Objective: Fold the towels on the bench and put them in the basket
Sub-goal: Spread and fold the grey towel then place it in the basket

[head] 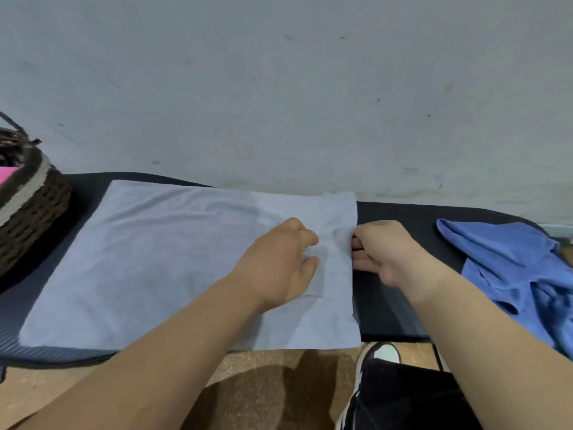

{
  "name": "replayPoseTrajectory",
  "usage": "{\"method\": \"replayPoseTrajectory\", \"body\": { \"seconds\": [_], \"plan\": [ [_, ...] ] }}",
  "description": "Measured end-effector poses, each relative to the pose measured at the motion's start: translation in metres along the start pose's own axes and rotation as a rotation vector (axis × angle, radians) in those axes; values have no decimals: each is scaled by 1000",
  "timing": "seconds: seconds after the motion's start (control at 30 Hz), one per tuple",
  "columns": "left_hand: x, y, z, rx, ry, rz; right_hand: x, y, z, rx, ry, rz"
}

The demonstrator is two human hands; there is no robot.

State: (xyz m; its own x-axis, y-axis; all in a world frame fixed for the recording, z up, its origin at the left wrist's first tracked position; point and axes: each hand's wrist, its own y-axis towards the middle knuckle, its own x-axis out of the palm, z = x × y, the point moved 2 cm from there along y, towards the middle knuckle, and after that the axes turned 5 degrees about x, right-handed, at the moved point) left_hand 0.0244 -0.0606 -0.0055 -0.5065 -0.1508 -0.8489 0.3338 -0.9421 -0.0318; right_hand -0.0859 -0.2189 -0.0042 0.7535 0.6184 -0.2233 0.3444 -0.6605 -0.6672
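So the pale blue towel (155, 259) lies flat on the black bench (387, 305), darker blue towel (511, 259) crumpled at the right, woven basket (31, 206) far left.

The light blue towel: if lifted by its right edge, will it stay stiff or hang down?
Probably floppy: the towel lies flat on the bench and wrinkles softly where the right hand pinches its edge, so it should hang limp. It looks thin, so likely light. Pushed, it would probably bunch rather than slide.
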Motion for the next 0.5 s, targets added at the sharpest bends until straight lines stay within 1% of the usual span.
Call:
{"method": "replayPoseTrajectory", "body": {
  "seconds": [0.03,0.1,0.2,0.27,0.3,0.33,0.4,0.43,0.47,0.5],
  "plan": [
    [4,5,3,-19,-29,20,1,3,-2,32,55,-28],
    [7,11,9,-68,-116,87,9,1,-7,33,66,-141],
    [3,11,10,-240,-310,197,23,-2,-14,-37,2,-358],
    [-3,9,0,-331,-350,266,29,0,-19,-63,57,-471],
    [-6,8,-8,-366,-335,271,30,2,-21,-74,76,-468],
    [-11,5,-17,-401,-309,251,30,4,-23,-94,66,-410],
    [-19,-2,-35,-478,-259,168,28,9,-22,-165,-90,-205],
    [-21,-6,-43,-511,-222,132,29,10,-20,-185,-184,-151],
    [-23,-11,-50,-530,-167,109,32,8,-17,-180,-258,-159],
    [-24,-14,-55,-533,-111,100,36,6,-13,-159,-305,-209]
  ]
}}
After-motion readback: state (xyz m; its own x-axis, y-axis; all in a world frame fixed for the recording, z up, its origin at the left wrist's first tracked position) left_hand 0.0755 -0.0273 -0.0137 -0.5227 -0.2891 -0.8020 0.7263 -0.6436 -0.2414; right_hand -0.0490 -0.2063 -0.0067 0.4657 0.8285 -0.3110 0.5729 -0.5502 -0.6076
